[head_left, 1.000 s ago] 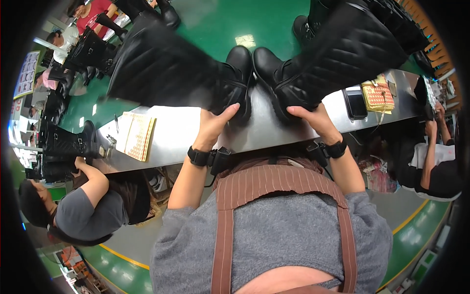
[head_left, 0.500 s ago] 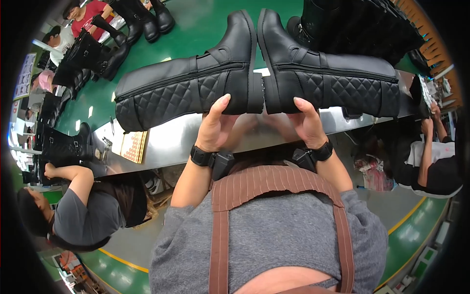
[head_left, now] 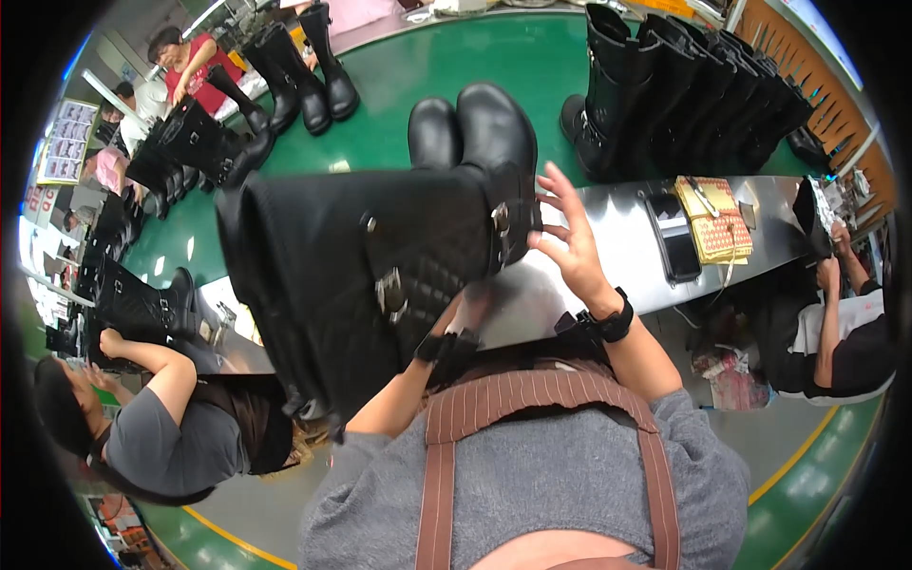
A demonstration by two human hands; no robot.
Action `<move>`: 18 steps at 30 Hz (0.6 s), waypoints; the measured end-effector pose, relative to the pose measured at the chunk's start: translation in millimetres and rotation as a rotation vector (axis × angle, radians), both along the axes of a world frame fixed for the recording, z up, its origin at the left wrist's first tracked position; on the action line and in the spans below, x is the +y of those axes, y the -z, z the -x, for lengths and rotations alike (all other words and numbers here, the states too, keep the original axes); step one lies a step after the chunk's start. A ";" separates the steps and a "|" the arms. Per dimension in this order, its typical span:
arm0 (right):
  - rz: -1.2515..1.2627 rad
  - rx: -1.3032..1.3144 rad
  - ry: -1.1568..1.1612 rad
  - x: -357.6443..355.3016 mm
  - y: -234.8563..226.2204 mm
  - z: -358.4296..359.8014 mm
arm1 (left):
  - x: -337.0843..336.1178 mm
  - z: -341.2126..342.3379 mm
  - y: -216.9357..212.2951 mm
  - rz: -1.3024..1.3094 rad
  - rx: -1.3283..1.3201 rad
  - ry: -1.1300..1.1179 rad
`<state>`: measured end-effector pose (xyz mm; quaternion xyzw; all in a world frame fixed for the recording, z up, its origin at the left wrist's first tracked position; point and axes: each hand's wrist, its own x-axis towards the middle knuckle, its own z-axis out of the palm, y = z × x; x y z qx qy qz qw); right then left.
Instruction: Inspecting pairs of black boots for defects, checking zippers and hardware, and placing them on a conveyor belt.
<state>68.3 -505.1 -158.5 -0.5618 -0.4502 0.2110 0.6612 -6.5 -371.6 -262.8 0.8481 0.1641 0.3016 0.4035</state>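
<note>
A pair of tall black boots [head_left: 313,266] is held together, side on, above the metal bench, with shafts to the left and toes pointing away. Silver buckles and a quilted patch show on the nearer boot; the other boot [head_left: 433,138] is mostly hidden behind it. My left hand [head_left: 467,309] is under the boots at the ankle and bears them, its fingers largely covered. Beside the buckled ankle strap is my right hand [head_left: 577,252], open with fingers spread; some fingertips are at the boot's edge, and I cannot tell whether they touch.
On the metal bench [head_left: 608,275] lie a black flat rectangular thing [head_left: 678,249] and yellow patterned sheets [head_left: 717,223]. Black boots [head_left: 665,104] stand in rows on the green surface [head_left: 456,57]. Co-workers sit left [head_left: 180,418] and right [head_left: 836,323].
The boots, held sole to sole with their zips showing, have been brought side by side and turned to show buckles. My right hand has let go; the sheets and the black rectangular thing are now uncovered.
</note>
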 end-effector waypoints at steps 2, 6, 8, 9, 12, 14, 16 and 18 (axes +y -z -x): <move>0.061 0.092 0.107 18.3 10.3 -23.1 | -10.5 29.8 -19.5 0.087 -0.070 -0.009; -0.019 0.563 -0.141 36.7 11.3 -45.0 | -52.9 141.7 -40.6 0.320 -0.208 -0.003; -0.052 0.782 -0.381 53.0 16.5 -54.7 | -35.3 118.7 -90.2 0.405 -0.291 -0.054; -0.022 0.798 -0.440 59.5 10.2 -54.1 | -17.6 100.1 -113.7 0.456 -0.338 -0.086; -0.080 0.882 -0.443 73.6 37.4 -80.8 | 3.4 56.9 -156.1 0.658 -0.434 -0.095; -0.080 0.890 -0.482 79.7 29.6 -69.5 | 61.9 70.7 -110.8 0.832 -0.576 0.390; -0.078 0.902 -0.493 82.5 28.6 -66.3 | 71.3 57.2 -77.2 1.192 -0.392 0.313; -0.082 0.922 -0.494 85.6 34.6 -70.1 | 64.9 51.0 -71.3 1.343 -0.392 0.263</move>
